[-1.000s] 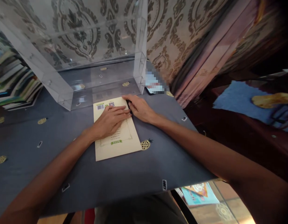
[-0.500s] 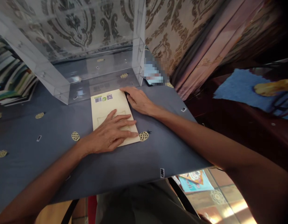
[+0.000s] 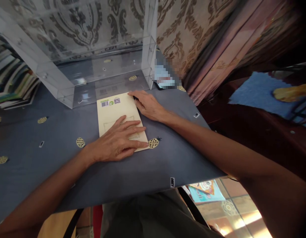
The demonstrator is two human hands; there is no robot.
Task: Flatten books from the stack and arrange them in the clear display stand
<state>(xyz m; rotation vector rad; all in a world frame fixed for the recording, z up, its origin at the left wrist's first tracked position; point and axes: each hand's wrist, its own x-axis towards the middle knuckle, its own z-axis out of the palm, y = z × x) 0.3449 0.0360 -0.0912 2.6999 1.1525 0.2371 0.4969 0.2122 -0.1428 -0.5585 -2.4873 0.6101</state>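
Observation:
A cream-coloured book [image 3: 118,110] with a barcode, a green logo and a QR code lies on the blue-grey tablecloth [image 3: 143,175]. My left hand [image 3: 120,140] rests flat across its lower part, fingers spread toward the right edge, covering some of a faint printed frame. At the top right corner, my right hand [image 3: 149,105] has its fingers bent round the book's edge, fingertips on the cover and thumb beside the edge. Its underside and the other fingertips are hidden.
Just beyond the book stands a clear acrylic shelf [image 3: 65,92]. Books [image 3: 16,79] are stacked at the left, and a phone [image 3: 165,79], partly pixelated, lies at the shelf's right. A patterned curtain [image 3: 177,36] hangs behind. Below the table's edge, a blue booklet [image 3: 209,195] shows.
Both hands keep almost the same place on the book. My left hand and the book's lower edge look shifted very slightly; the view itself has moved a little.

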